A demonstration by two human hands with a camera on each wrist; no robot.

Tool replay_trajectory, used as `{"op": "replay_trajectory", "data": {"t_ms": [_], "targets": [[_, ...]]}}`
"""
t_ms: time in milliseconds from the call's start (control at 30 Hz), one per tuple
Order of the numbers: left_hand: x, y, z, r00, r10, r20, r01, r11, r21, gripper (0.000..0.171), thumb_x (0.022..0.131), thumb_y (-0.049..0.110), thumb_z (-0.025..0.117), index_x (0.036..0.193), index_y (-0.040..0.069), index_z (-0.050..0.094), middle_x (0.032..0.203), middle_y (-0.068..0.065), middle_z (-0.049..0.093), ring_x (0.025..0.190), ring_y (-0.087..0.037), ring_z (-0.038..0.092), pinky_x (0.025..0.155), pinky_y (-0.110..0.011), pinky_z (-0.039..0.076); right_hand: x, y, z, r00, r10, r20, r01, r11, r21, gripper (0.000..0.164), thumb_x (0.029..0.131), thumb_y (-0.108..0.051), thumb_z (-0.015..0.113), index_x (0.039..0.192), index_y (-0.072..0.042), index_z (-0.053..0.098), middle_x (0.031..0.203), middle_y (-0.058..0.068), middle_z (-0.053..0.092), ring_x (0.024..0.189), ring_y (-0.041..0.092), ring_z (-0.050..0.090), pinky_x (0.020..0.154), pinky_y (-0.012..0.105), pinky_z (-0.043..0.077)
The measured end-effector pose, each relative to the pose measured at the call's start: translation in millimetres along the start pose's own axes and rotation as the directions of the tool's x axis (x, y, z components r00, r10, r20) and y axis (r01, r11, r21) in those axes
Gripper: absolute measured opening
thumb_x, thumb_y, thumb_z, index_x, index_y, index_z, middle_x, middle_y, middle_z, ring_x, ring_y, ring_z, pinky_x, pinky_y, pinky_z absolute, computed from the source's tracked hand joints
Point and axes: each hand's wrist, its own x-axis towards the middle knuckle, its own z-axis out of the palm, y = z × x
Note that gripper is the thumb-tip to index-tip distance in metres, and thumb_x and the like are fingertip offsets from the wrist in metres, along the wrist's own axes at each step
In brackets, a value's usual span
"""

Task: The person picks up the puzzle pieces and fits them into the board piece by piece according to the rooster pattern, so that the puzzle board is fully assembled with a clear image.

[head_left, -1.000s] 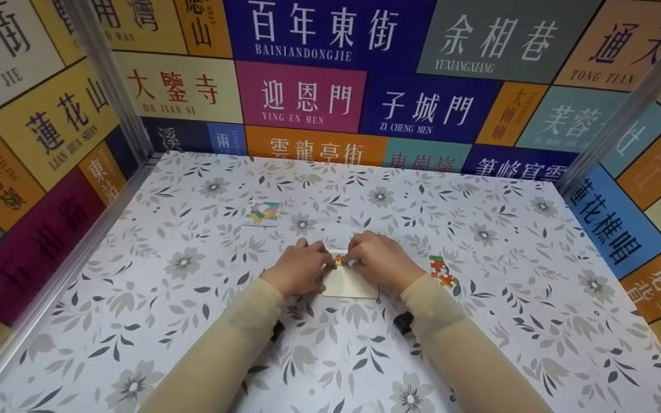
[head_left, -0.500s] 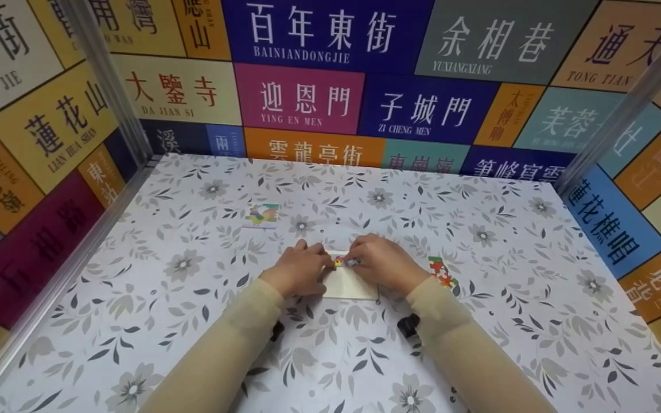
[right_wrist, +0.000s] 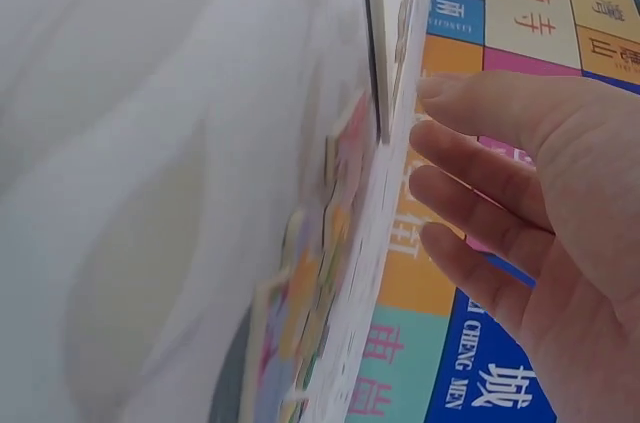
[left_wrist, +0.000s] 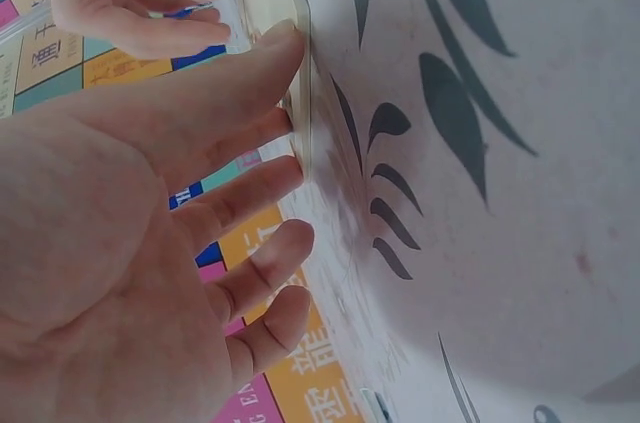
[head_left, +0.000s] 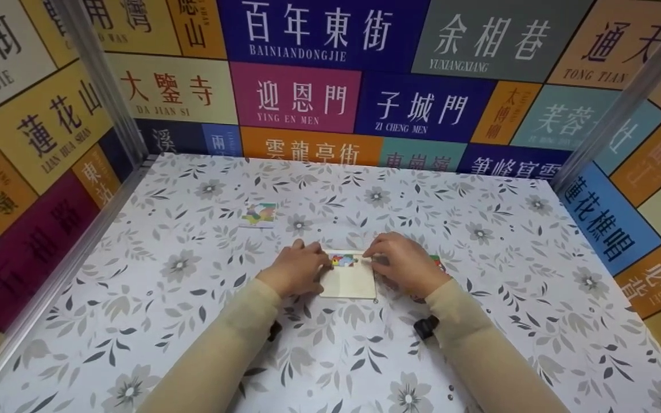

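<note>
A cream puzzle board (head_left: 349, 284) lies flat between my hands in the head view. Along its far edge sit joined jigsaw pieces (head_left: 342, 261) in yellow, red and light blue. My left hand (head_left: 297, 267) rests at the board's left side; the left wrist view shows its thumb (left_wrist: 280, 48) on the border and fingertips along the edge. Just off the board's right end is my right hand (head_left: 405, 263), its fingers loosely bent with nothing between them in the right wrist view. Red and green jigsaw pieces (head_left: 438, 261) lie partly hidden behind it.
A small square picture (head_left: 259, 214) of puzzle pieces lies at the back left. The floral tabletop (head_left: 330, 367) ends at a back wall (head_left: 302, 94) of coloured street-name panels, with side panels left and right. A black strap piece (head_left: 426, 328) hangs at the right wrist.
My right hand has let go of the light blue piece and moved right, uncovering more of the joined pieces. It now covers most of the red and green ones. The left hand stays put.
</note>
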Motion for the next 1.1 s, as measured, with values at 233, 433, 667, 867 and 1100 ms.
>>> {"op": "replay_trajectory", "data": {"t_ms": [233,433,667,867,1100], "targets": [[-1.6,0.5,-0.2,1.000,0.004,-0.014,-0.004,1.000,-0.022,0.046,0.086,0.030,0.084,0.130,0.021,0.071,0.132,-0.005,0.060,0.113,-0.029,0.050,0.101,-0.050,0.046,-8,9,-2,0.999,0.048,-0.024,-0.049,0.999,-0.025,0.018,0.095,-0.020,0.075,0.112,-0.016,0.080,0.115,0.001,0.072,0.113,0.023,0.066,0.100,0.045,0.054],[-2.2,-2.3,1.9,0.998,0.026,-0.053,-0.027,0.999,-0.034,0.047,0.084,0.029,0.087,0.127,0.020,0.072,0.128,-0.006,0.061,0.108,-0.030,0.049,0.095,-0.049,0.048,-16,17,-5,0.997,0.061,-0.041,-0.062,0.998,-0.028,0.018,0.095,-0.021,0.075,0.112,-0.017,0.080,0.111,0.000,0.074,0.107,0.021,0.068,0.094,0.044,0.056],[1.2,-2.3,2.9,0.998,0.014,-0.060,-0.016,0.999,-0.031,0.048,0.083,0.030,0.087,0.128,0.021,0.072,0.129,-0.005,0.061,0.109,-0.029,0.050,0.094,-0.047,0.048,-27,28,-12,0.996,0.045,-0.075,-0.048,0.998,-0.037,0.017,0.095,-0.022,0.076,0.110,-0.015,0.081,0.111,0.003,0.073,0.106,0.024,0.068,0.094,0.045,0.057],[2.8,-0.7,3.8,0.998,0.031,-0.052,-0.033,0.998,-0.052,0.048,0.084,0.029,0.087,0.128,0.020,0.072,0.131,-0.006,0.061,0.111,-0.030,0.051,0.096,-0.047,0.047,-36,39,-16,0.994,0.082,-0.071,-0.085,0.996,-0.039,0.017,0.094,-0.018,0.076,0.110,-0.016,0.081,0.113,0.004,0.074,0.108,0.025,0.069,0.095,0.047,0.056],[3.0,-1.2,4.6,0.999,0.014,-0.043,-0.016,0.998,-0.052,0.047,0.084,0.029,0.087,0.128,0.020,0.072,0.133,-0.005,0.061,0.112,-0.030,0.051,0.096,-0.046,0.047,-42,48,-19,0.990,0.127,-0.056,-0.128,0.991,-0.022,0.019,0.095,-0.019,0.074,0.113,-0.015,0.080,0.116,0.005,0.073,0.111,0.026,0.067,0.097,0.049,0.055]]}}
